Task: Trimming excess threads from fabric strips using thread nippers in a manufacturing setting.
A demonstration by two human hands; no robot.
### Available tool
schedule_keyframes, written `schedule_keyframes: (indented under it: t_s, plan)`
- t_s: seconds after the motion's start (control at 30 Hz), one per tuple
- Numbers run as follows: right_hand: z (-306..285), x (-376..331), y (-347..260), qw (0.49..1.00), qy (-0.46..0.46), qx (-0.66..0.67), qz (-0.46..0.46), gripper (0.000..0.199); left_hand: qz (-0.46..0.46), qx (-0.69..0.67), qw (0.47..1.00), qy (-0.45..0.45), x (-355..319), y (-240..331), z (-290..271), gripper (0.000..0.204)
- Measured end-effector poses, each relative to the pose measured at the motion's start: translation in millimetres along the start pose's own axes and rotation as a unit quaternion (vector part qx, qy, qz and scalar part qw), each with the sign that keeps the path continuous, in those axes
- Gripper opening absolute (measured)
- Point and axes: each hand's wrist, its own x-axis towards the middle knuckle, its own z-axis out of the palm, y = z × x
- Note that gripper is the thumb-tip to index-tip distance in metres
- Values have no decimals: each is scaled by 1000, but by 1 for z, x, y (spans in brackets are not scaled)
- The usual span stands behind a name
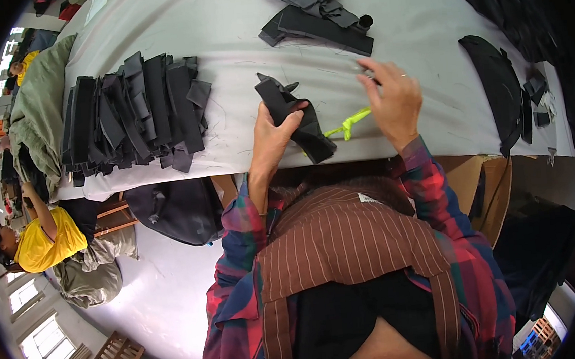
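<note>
Black fabric piece point(294, 117), folded and narrow, lies tilted at the near edge of the grey table point(235, 35), with the left hand point(272, 135) clamped on it, thumb across its top. Largest on the table is the row of overlapping black fabric strips point(135, 114) to the left, then a smaller heap of black pieces point(314, 8) further back. The right hand point(393, 100) hovers just beside, fingers pinched together on a small dark tool. A neon-yellow cord point(352, 122) lies between both hands.
</note>
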Motion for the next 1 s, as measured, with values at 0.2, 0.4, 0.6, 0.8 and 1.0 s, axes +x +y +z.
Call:
schedule_keyframes:
  t_s: [0.2,0.4,0.6,0.8,1.0]
  plan:
    - [-17,9,44,961,147,180,150,17,5,24,1000,3,-1,1,8,39]
    - [6,-4,52,937,48,262,224,21,20,62,998,23,2,-1,18,38]
    - [-9,-27,22,977,-108,60,175,22,6,40,998,37,-1,2,14,38]
    - [-5,-50,18,967,-213,16,140,26,22,59,997,41,-16,36,2,34]
    - [8,-61,21,977,-179,62,97,19,15,100,994,33,-13,34,-17,33]
